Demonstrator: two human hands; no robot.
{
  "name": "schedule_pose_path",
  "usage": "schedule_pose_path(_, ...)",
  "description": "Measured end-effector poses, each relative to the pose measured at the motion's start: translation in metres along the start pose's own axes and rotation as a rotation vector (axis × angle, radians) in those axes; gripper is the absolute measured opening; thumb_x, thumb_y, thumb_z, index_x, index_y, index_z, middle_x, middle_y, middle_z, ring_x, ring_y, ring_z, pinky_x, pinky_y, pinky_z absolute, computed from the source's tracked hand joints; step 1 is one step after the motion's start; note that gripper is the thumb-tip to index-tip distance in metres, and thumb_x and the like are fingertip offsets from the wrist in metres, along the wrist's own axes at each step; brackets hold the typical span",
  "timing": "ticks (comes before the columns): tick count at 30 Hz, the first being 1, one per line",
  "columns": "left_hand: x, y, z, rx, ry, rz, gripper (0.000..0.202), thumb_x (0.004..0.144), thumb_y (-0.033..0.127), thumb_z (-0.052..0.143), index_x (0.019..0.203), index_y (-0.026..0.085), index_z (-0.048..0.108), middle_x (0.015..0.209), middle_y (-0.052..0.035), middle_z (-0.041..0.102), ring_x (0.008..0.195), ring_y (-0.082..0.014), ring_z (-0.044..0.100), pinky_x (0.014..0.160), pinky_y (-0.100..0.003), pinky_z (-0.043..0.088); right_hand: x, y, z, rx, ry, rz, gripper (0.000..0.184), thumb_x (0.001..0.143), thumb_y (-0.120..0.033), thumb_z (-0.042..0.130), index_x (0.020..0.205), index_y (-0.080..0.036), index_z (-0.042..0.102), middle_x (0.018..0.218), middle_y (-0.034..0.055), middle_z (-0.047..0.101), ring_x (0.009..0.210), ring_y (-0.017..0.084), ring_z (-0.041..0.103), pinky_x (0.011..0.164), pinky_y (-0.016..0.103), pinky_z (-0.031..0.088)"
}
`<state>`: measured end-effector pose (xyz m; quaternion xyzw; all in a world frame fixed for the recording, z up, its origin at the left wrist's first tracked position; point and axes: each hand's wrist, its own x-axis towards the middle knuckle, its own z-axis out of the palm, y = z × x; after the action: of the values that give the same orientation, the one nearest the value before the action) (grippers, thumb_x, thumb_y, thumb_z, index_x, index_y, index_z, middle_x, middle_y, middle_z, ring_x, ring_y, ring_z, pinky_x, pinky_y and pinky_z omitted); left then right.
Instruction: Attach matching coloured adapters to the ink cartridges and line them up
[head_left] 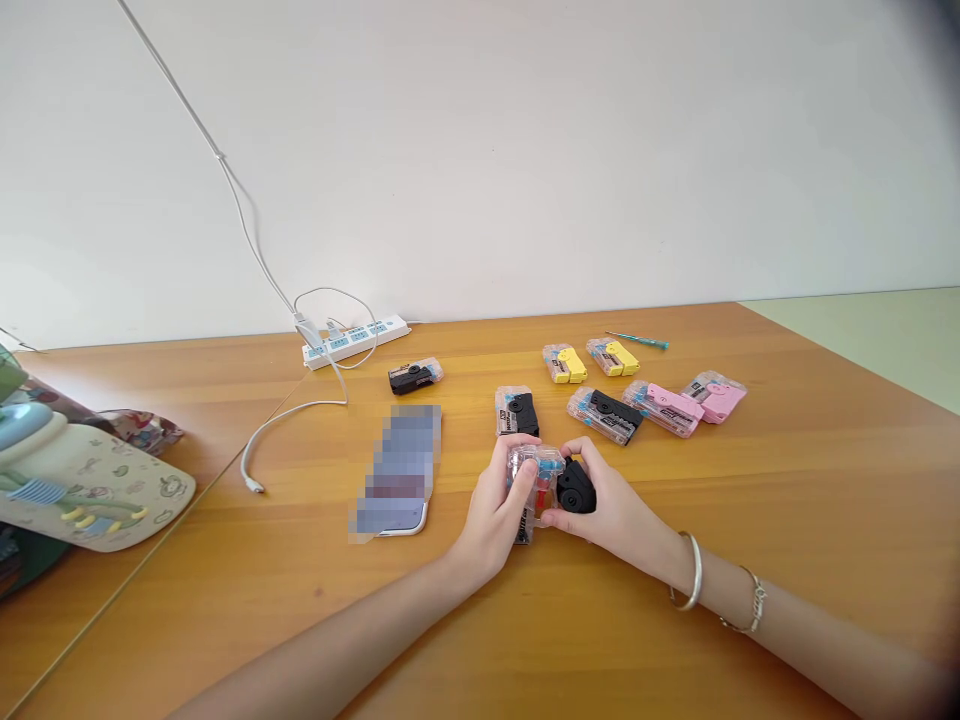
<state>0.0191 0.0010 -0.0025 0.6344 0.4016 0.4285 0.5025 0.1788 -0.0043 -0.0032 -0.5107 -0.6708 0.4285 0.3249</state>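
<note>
Both hands hold a small clear plastic case (534, 487) with red and blue parts inside, just above the wooden table (712, 560). My left hand (495, 510) grips its left side. My right hand (607, 503) wraps around a black end piece (577, 491) attached to the case. Fingers hide part of the case. Just beyond my hands lies a similar clear case with a black part (517, 413). Another black one (604, 416) lies to its right. Beyond are two yellow ones (565, 364) and two pink ones (662, 408).
A blurred-out phone (397, 470) lies left of my hands. A black-and-clear case (415, 376) sits near a white power strip (354, 345) with a white cable (300, 425). A teal-handled tool (637, 340) lies at the back. A patterned bag (82, 485) sits far left.
</note>
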Motion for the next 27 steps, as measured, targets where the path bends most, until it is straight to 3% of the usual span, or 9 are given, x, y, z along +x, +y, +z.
schedule_pose_path(8,-0.0001,0.0006,0.0006,0.011,-0.021,-0.046,0.025,0.094,0.04,0.034,0.111,0.023,0.041,0.102,-0.0023,0.062,0.088,-0.0157,0.061,0.082,-0.029,0.047,0.0008,0.0016,-0.0024,-0.095,-0.03,-0.01,0.053,0.066,-0.045,0.071,0.101,-0.023,0.037,0.091,0.0039,0.062,0.081,0.024,0.06,0.069,0.038,0.045)
schedule_pose_path(17,-0.0018,-0.0024,-0.0001,0.239,-0.056,-0.061,0.023,0.093,0.039,0.036,0.109,0.025,0.044,0.092,-0.0002,0.066,0.083,-0.0179,0.064,0.076,-0.029,0.047,0.0013,-0.0011,-0.0051,-0.079,-0.11,-0.056,0.052,0.064,-0.044,0.074,0.097,-0.023,0.041,0.092,0.0034,0.064,0.083,0.024,0.061,0.07,0.037,0.046)
schedule_pose_path(27,-0.0039,-0.0034,-0.0004,0.302,-0.077,-0.017,0.02,0.092,0.035,0.037,0.108,0.025,0.044,0.09,0.0004,0.067,0.078,-0.0176,0.063,0.073,-0.028,0.046,-0.0019,-0.0038,-0.0047,-0.15,-0.142,-0.014,0.053,0.061,-0.039,0.075,0.098,-0.024,0.039,0.092,0.002,0.064,0.082,0.025,0.062,0.068,0.037,0.046)
